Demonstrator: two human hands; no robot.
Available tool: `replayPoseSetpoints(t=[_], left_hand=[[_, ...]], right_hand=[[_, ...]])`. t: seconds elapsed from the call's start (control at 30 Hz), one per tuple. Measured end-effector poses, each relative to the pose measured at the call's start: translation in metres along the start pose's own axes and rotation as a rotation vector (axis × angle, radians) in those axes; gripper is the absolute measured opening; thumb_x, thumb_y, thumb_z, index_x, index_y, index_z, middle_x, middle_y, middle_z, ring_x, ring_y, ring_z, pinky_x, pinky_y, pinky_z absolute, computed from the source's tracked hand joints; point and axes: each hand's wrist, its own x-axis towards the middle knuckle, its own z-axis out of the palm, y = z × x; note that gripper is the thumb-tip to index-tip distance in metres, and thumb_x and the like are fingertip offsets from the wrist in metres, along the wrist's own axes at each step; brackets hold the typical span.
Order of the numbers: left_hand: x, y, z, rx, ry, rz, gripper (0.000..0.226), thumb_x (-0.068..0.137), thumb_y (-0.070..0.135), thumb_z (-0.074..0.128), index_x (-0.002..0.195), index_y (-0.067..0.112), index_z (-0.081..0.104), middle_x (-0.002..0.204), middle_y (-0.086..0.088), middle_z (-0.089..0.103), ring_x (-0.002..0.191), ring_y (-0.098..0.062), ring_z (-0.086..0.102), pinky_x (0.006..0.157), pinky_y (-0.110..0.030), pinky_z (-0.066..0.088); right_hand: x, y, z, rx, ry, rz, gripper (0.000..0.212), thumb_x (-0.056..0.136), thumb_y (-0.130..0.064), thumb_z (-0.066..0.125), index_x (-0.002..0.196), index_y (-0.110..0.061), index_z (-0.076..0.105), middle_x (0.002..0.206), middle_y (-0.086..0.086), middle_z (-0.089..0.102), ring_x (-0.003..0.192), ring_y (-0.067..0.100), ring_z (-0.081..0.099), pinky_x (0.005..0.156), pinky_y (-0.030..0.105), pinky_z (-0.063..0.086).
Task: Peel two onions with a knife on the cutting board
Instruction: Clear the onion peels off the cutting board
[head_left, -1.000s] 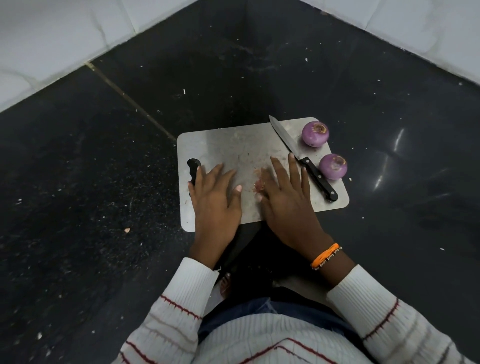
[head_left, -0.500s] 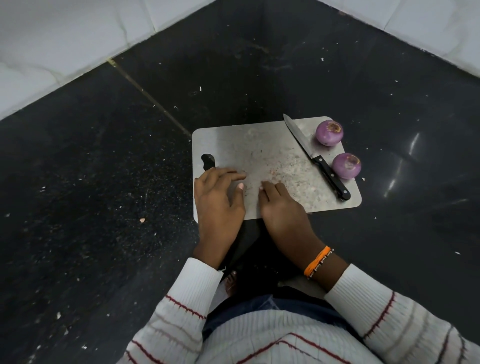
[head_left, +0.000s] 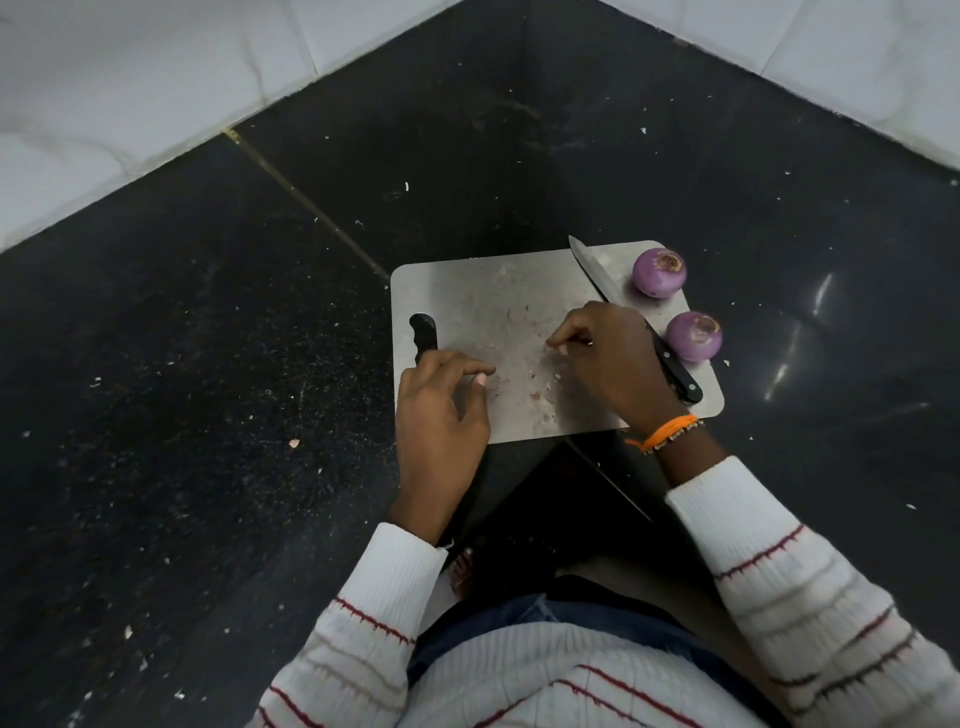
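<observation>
A steel cutting board (head_left: 467, 291) lies on the black floor. Two peeled purple onions sit along its right side, one at the far corner (head_left: 658, 273) and one nearer (head_left: 694, 336). A black-handled knife (head_left: 675, 371) lies diagonally beside them, its middle hidden under my right hand. My right hand (head_left: 613, 358) hovers over the board's centre with its fingertips pinched together on a small peel scrap. My left hand (head_left: 439, 415) rests at the board's near left edge with its fingers curled in. Bits of onion skin (head_left: 540, 387) lie scattered between the hands.
The board has a dark handle hole (head_left: 423, 338) at its left end. Pale crumbs speckle the black floor (head_left: 208, 389) all around. White tiled walls (head_left: 130, 78) meet in a corner beyond the board. My knees and striped sweater fill the bottom of the view.
My right hand has moved forward from the near edge to the board's centre and pinched its fingers together. My left hand has curled its fingers and stayed at the left edge.
</observation>
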Motion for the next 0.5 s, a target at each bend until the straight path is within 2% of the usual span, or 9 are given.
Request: replayPoseSetpoints(t=[0.1,0.27,0.37,0.43,0.5], left_hand=[[-0.001,-0.001,-0.004,-0.008,0.008,-0.009,0.017,0.086,0.006,0.063,0.09,0.019,0.072,0.095,0.013,0.058,0.093,-0.01,0.05,0.081,0.001,0.029],[-0.001,-0.002,-0.006,-0.021,0.015,-0.024,0.017,0.086,0.006,0.062,0.09,0.019,0.072,0.094,0.013,0.058,0.093,-0.01,0.05,0.08,0.001,0.029],[-0.001,-0.003,-0.004,-0.027,0.007,-0.025,0.016,0.086,0.007,0.062,0.09,0.02,0.072,0.094,0.013,0.059,0.095,-0.012,0.053,0.081,0.0,0.03],[0.0,-0.002,-0.002,-0.025,0.006,-0.017,0.016,0.086,0.008,0.062,0.09,0.02,0.072,0.094,0.012,0.06,0.095,-0.012,0.053,0.081,0.0,0.031],[0.0,0.0,0.0,-0.019,0.0,-0.009,0.016,0.086,0.009,0.062,0.091,0.02,0.072,0.096,0.011,0.061,0.095,-0.012,0.053,0.08,-0.001,0.031]], right_hand=[[0.001,0.001,0.007,-0.229,-0.038,-0.085,0.021,0.074,0.006,0.054,0.08,-0.005,0.071,0.09,0.013,0.064,0.085,0.031,0.06,0.066,0.029,0.037],[-0.021,-0.005,0.021,-0.42,-0.104,-0.208,0.013,0.074,0.005,0.055,0.083,0.0,0.063,0.098,0.016,0.054,0.092,0.033,0.052,0.066,0.039,0.048],[-0.036,-0.001,0.029,-0.479,-0.139,-0.298,0.008,0.084,-0.002,0.052,0.086,-0.003,0.06,0.102,0.015,0.052,0.092,0.031,0.05,0.064,0.041,0.05],[-0.043,-0.003,0.031,-0.501,-0.128,-0.313,0.006,0.078,-0.001,0.062,0.083,-0.003,0.059,0.098,0.016,0.054,0.087,0.032,0.053,0.051,0.039,0.051],[-0.048,-0.011,0.03,-0.531,-0.104,-0.316,0.02,0.062,0.005,0.073,0.073,-0.003,0.059,0.086,0.015,0.058,0.075,0.031,0.057,0.038,0.028,0.04]])
